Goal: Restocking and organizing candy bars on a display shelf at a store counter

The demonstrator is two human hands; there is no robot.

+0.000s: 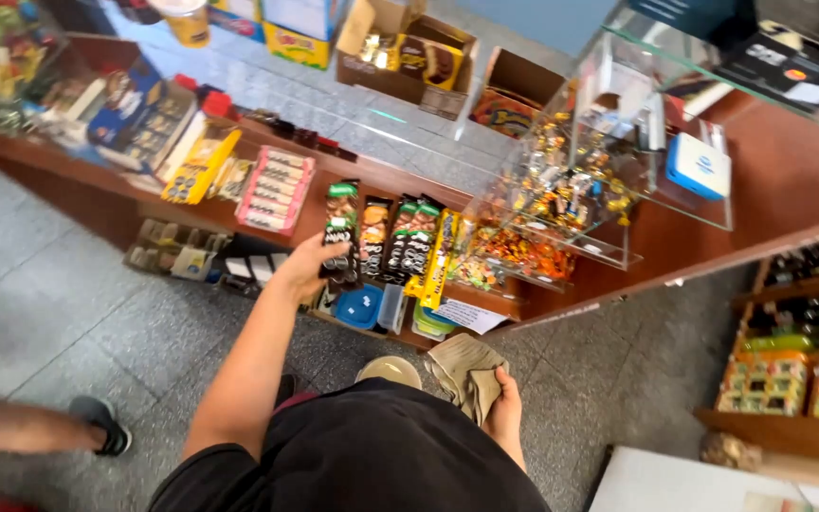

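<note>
Dark wood counter (pixel 789 180) running corner to corner in the head view, loaded with sweets. The person's left hand (pixel 310 265) is stretched out to the counter's front edge with the fingers wrapped around a dark snack bar pack (pixel 341 237) with a green top — it's the leftmost one in a row of similar packs (pixel 408 242) standing side by side. So that hand is closed on the pack, which sits upright at the edge of the counter, just left of a yellow pack (pixel 440 256).

The right hand (pixel 506 408) hangs low, close to the body, bunched around a crumpled tan cloth (pixel 466 374) — fingers curled on it, with most of the fabric spilling out above the fist.

Other stuff around: a pink box of bars (pixel 277 190) and a yellow box (pixel 199 169) further left on the counter, a clear case of wrapped candies (pixel 571 190) to the right, and a blue lidded tub (pixel 362 308) on the shelf under the counter. The floor (pixel 40 294) is grey speckled tile. At the far left someone else's foot in a dark sneaker (pixel 101 422) pokes in, well apart from the hands.
</note>
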